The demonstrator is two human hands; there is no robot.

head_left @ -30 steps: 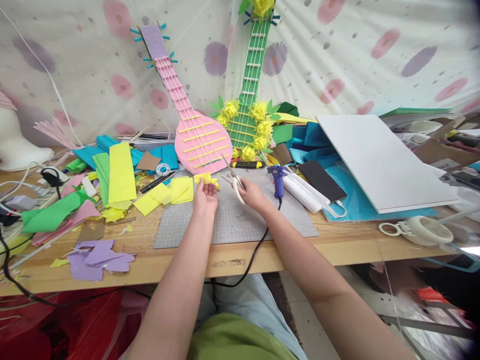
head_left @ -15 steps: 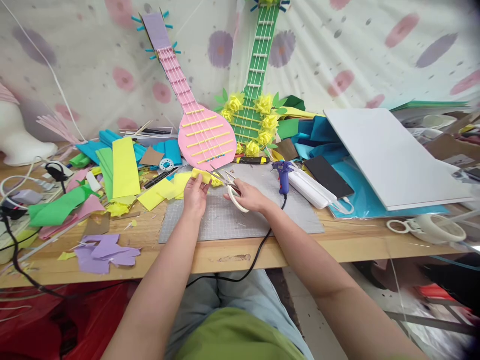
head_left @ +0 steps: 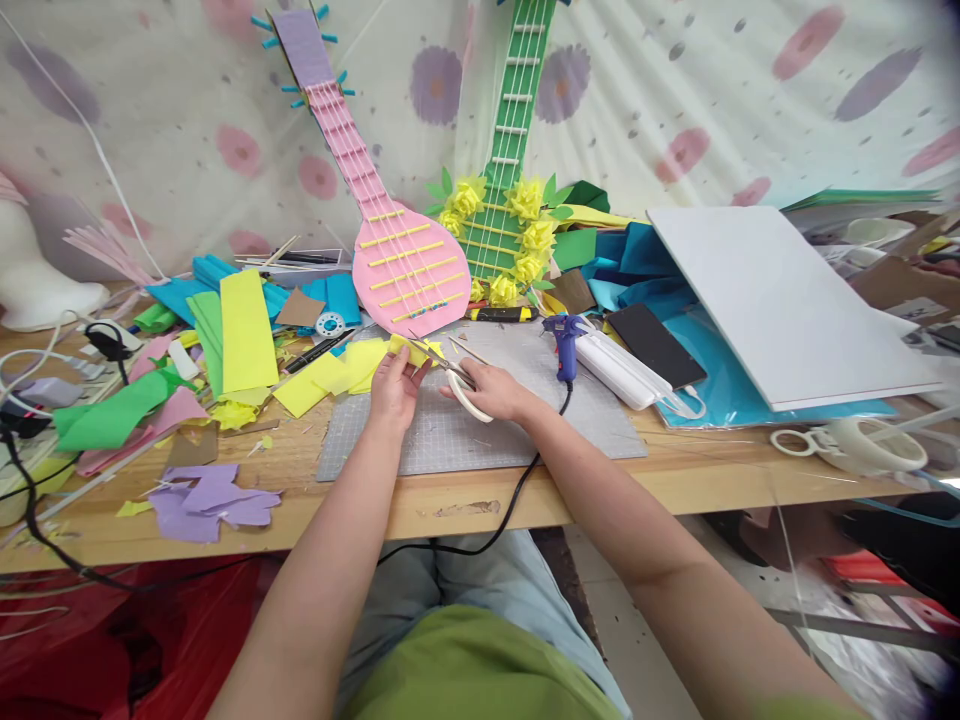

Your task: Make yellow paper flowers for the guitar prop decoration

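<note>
Between the fingers of my left hand point(head_left: 397, 390) is a small piece of yellow paper point(head_left: 405, 350). My right hand point(head_left: 495, 391) grips white-handled scissors point(head_left: 466, 398), their blades spread apart and pointing left at the paper's edge. Both hands are over a grey cutting mat point(head_left: 450, 455). Behind them a pink paper lute point(head_left: 412, 265) with yellow strips and white strings leans against the backdrop. To its right stands a green paper instrument point(head_left: 491, 235) trimmed with yellow paper flowers.
A purple glue gun point(head_left: 566, 348) stands right of my hands, its black cord crossing the mat. Beyond it lie a white power bank-like case point(head_left: 619, 370), a black slab point(head_left: 656, 343) and a white board point(head_left: 787, 310). Coloured paper scraps point(head_left: 249, 330) cover the left side.
The scissors' blades have opened wider and lie closer over the yellow paper in my left hand. The whole view has shifted slightly.
</note>
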